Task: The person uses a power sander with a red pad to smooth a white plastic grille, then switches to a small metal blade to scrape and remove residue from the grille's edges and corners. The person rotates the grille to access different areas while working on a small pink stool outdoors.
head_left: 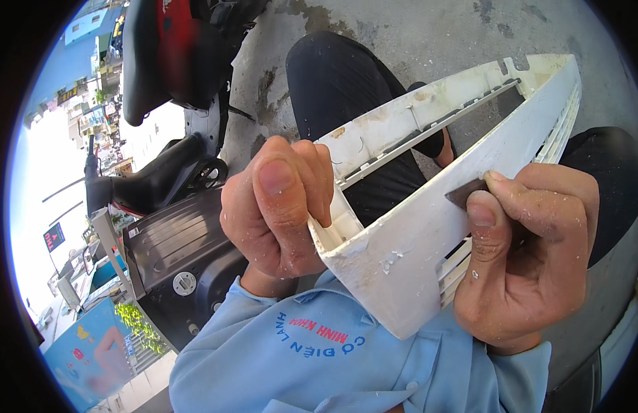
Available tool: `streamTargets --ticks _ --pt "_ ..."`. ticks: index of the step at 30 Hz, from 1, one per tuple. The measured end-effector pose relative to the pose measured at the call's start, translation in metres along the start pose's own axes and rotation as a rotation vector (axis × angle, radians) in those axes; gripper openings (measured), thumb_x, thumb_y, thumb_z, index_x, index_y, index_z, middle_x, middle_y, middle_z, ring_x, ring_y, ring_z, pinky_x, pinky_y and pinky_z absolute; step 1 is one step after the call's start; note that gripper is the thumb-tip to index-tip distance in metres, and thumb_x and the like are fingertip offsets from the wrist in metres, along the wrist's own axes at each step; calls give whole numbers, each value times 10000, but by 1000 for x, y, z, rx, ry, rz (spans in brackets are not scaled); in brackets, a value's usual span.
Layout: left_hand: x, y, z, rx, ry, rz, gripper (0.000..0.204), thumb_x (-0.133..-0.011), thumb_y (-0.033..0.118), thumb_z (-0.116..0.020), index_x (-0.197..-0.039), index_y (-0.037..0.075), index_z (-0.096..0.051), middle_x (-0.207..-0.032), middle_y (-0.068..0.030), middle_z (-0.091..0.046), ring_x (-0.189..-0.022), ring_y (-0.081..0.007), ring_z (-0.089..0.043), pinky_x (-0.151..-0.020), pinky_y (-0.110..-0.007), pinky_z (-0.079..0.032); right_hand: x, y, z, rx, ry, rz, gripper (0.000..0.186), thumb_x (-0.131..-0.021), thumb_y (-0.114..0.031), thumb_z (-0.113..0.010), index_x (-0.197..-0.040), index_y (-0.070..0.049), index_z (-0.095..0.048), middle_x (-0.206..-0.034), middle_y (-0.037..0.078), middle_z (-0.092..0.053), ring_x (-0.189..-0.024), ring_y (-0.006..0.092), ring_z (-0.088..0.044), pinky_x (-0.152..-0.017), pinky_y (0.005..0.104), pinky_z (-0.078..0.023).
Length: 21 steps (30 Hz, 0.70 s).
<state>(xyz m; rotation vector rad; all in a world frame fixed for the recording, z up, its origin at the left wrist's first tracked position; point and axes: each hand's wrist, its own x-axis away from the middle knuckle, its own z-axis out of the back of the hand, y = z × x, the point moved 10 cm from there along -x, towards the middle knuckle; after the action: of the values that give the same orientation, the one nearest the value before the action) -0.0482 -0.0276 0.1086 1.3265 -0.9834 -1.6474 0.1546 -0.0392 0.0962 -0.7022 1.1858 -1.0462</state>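
A long white plastic housing (429, 206) with slatted vents slants across my lap, its open frame side turned up and to the left. My left hand (277, 206) is closed around the near end of it, fingertips hooked inside the rim. Pinched between the thumb and fingers of my right hand (532, 248) is a small dark flat piece (465, 193) with a pointed corner. I cannot tell whether it is a blade or folded abrasive. Its tip rests against or just over the smooth white side. White shavings (393, 260) cling to the housing near its close end, and specks dot both hands.
My dark-trousered knees (332, 76) are bent on either side of the housing, above a stained concrete floor (539, 24). At the left stand a red and black motorbike (171, 55), a black seat (153, 175) and a dark grey machine casing (184, 255) with a round dial.
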Motion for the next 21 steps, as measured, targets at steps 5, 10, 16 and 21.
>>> streamTargets --ticks 5,10,16,21 --pt "-1 -1 -2 -34 -57 29 424 -1092 243 -433 -755 -6 -499 -634 -42 -495 -513 -86 -412 -469 -255 -308 -1 20 7 -63 38 -94 93 -991 -59 -607 -1027 26 -597 -973 75 -519 -806 104 -500 -721 229 -395" --pt "3 -1 0 0 9 50 426 -1095 247 -422 -747 11 -497 -635 -47 -500 -510 -86 -414 -465 -260 -308 5 24 12 -92 33 -140 139 -1025 -122 -573 -1043 15 -584 -987 65 -517 -781 82 -479 -704 217 -376" --pt "-2 -4 -4 -33 -68 52 478 -1087 361 -431 -750 31 -511 -578 -32 -486 -450 -83 -376 -433 -264 -272 5 47 24 -192 144 -245 185 -1053 -164 -543 -1067 14 -589 -1018 47 -564 -643 21 -402 -633 181 -339" --pt "-9 10 -14 -1 -157 -88 622 -874 583 -684 -821 -20 -542 -624 -50 -522 -469 -105 -412 -445 -259 -307 0 63 37 -163 133 -219 294 -1091 -218 -449 -1162 21 -605 -1035 67 -626 -624 20 -386 -604 174 -334"
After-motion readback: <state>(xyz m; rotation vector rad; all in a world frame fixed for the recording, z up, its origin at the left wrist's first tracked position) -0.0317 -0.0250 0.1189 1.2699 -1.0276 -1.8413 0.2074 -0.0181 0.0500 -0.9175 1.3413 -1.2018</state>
